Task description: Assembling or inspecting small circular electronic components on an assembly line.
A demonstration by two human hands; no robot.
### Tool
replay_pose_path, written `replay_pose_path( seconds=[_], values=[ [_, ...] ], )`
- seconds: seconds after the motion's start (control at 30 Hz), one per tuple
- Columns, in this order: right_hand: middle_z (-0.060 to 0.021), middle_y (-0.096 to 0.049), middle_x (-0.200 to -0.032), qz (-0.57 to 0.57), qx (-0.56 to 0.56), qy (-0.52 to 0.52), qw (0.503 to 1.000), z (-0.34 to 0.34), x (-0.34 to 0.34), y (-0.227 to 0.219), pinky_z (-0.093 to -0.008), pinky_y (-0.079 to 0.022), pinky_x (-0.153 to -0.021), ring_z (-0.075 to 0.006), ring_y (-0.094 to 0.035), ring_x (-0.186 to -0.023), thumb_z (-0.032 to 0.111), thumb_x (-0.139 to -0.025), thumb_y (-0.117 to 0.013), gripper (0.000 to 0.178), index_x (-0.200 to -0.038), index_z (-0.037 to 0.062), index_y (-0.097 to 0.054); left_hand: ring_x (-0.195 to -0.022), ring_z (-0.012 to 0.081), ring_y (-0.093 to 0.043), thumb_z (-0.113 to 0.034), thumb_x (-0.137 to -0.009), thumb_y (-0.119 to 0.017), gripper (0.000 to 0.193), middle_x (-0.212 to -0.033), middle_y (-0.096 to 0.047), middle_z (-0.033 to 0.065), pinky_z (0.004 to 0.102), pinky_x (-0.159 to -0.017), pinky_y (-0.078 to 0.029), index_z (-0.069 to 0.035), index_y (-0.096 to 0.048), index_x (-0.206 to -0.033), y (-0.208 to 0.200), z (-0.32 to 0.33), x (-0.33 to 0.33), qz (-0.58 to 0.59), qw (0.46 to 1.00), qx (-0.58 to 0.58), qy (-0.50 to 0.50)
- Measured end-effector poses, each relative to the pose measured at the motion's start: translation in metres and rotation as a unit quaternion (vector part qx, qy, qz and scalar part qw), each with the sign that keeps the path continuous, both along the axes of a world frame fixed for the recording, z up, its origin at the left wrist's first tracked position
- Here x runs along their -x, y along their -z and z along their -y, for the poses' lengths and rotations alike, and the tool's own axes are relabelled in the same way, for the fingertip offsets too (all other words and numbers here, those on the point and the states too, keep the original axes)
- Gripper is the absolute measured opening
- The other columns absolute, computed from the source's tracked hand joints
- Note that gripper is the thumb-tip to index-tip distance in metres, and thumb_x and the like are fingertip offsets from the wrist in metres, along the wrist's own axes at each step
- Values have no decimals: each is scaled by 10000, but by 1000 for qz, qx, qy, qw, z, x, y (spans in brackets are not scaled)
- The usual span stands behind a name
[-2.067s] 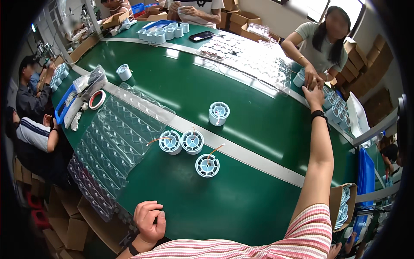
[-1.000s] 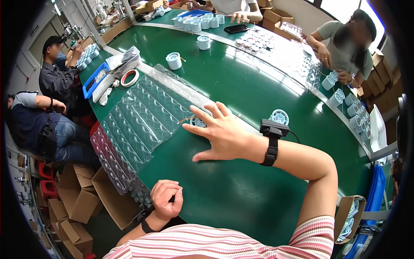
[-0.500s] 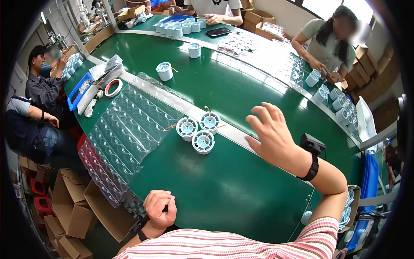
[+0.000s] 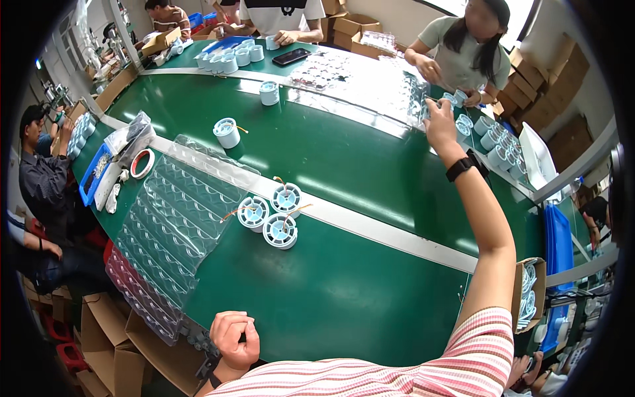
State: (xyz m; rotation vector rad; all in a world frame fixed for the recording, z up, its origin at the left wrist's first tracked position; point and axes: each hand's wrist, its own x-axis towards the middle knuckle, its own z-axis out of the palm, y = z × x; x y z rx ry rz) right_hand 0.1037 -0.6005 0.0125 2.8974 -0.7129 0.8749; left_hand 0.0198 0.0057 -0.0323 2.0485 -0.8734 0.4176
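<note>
My left hand (image 4: 235,339) rests at the near edge of the green table, its fingers curled with nothing visible in them. My right arm stretches far across to the right. There, my right hand (image 4: 441,124) has its fingers apart, close to pale blue cylindrical parts (image 4: 464,124) and a co-worker's hands; its fingertips overlap the parts in view, so contact is unclear. Left of centre stand three pale blue round housings, a left one (image 4: 253,213), a back one (image 4: 286,197) and a front one (image 4: 280,231), with spoked tops and thin orange-brown wires.
Clear plastic blister trays (image 4: 175,205) cover the table's left side. Behind them lie a tape roll (image 4: 142,163) and a blue bin (image 4: 97,175). Two more housings (image 4: 227,133) (image 4: 269,93) stand farther back. A co-worker (image 4: 460,49) sits at the far right, beside rows of housings (image 4: 503,145).
My right hand has moved forward and right, from above the table to the co-worker's parts. The view has shifted, and my left hand stays curled at the near edge.
</note>
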Motion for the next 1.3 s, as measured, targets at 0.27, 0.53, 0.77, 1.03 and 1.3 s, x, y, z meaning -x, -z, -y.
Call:
replay_pose_path(
  seconds=[0.27,0.53,0.77,1.03,1.3],
  values=[
    [-123,-433,-1474,-87,68,203,973,40,1,38,-536,-310,-1129,-341,-385,-1372,443,-977,-590,575,-1451,133,-490,-756,301,-623,-6,-794,-595,103,-770,-634,117,382,-683,-500,-25,-542,-708,3,-5,2,1,1000,-13,-13],
    [-139,-478,-1471,-31,171,42,984,-1,-2,45,-503,-271,-1160,-348,-398,-1375,335,-986,-562,490,-1412,95,-528,-760,297,-625,-10,-798,-607,122,-771,-637,111,385,-685,-503,-34,-531,-705,1,-4,0,0,1000,-14,-15],
    [-162,-630,-1321,-83,10,-49,995,0,-34,66,-444,-419,-1069,-383,-552,-1232,101,-934,-549,384,-1310,76,-623,-762,287,-639,-12,-796,-609,142,-762,-648,92,377,-679,-512,-51,-539,-679,-2,-3,1,-8,1000,-5,-12],
    [-25,-673,-1287,9,-88,-74,993,22,-49,84,-579,-364,-1092,-317,-564,-1216,142,-936,-589,294,-1207,163,-700,-738,263,-645,-14,-791,-610,167,-741,-649,74,354,-653,-520,-57,-539,-646,-1,-4,1,-5,1000,3,-15],
    [-20,-682,-1298,17,-135,-50,989,25,-65,76,-621,-323,-1072,-279,-597,-1232,190,-958,-603,242,-1156,159,-740,-727,256,-651,-10,-777,-612,158,-727,-650,64,347,-630,-523,-60,-542,-645,-1,-6,-1,2,1000,-5,-14]
  ],
)
